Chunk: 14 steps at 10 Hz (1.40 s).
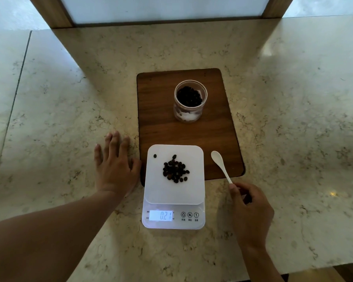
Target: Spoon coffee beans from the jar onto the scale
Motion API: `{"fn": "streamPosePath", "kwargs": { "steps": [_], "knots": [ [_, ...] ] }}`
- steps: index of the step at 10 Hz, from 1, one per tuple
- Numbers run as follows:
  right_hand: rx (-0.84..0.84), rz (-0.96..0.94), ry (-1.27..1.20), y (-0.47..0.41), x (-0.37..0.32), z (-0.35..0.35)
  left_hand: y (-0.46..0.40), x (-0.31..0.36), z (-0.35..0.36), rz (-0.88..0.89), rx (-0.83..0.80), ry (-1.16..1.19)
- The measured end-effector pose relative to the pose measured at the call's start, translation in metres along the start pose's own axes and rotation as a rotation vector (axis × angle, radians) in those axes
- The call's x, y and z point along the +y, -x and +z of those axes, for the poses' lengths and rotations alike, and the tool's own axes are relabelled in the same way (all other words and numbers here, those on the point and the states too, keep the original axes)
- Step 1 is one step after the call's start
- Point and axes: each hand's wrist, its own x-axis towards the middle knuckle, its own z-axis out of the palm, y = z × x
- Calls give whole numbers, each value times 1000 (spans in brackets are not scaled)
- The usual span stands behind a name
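Open jar (190,100) of coffee beans sits upright on the far half of the wooden board (157,119), lid off, mouth clear, so easy to dip into. White scale (174,192) sits near the person, its far edge overlapping the board's near edge, display facing them and reading 0.21. A small pile of beans (175,169) lies mid-platform, plus one stray bean (155,156) at the far-left corner.

Left hand (115,167) lies flat on the stone counter (69,98) just left of the scale, fingers spread, palm down, holding nothing; thumb is close to the scale edge, contact unclear. Likely just bracing or resting.

Right hand (250,206) is right of the scale, fingers curled, thumb and forefinger pinching the near tip of the white spoon (220,163). Handle runs far-left, bowl over the board's near-right corner, looks empty; can't tell if it rests on the board or hovers. Light end-of-handle pinch, loose rather than clenched, gives reach toward the jar.

Judgement: some beans delivered; spoon is either between scoops or being set down.
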Motion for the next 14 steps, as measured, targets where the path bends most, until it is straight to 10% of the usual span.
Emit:
{"fn": "streamPosePath", "kwargs": {
  "steps": [14],
  "knots": [
    [-310,-224,449,-47,-41,1,-14,1,-4,-52,-158,104]
  ]
}}
